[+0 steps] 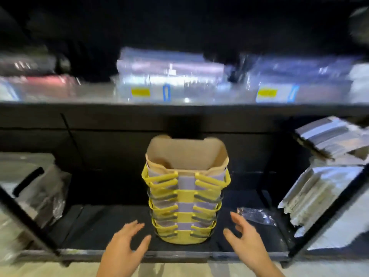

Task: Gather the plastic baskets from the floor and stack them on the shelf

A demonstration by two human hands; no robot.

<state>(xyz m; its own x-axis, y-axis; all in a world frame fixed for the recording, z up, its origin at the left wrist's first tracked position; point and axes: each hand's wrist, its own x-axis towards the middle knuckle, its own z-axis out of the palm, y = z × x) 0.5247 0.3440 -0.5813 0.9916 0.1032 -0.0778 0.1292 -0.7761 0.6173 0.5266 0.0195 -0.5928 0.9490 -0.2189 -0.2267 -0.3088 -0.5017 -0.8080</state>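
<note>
While left hand [124,243] and right hand [244,234] flank stacked baskets [184,206], fingers [137,225] apart, yellow labels [140,92] unreadable.

Dim, dark shelf [111,226]; glare whitens the smeared, blurred packs [169,76] above. Baskets [185,198] show fairly sharp, lit from the front. Edges bow with wide-angle distortion.

lower shelf [99,226]: bare floor is left on both sides of the basket stack [185,196] | left: closed off by plastic-wrapped goods [40,188] | right: narrowed by crumpled clear wrap [255,215], with wrapped packs [319,192] beyond | above: headroom is capped by the upper board [179,110]
</note>
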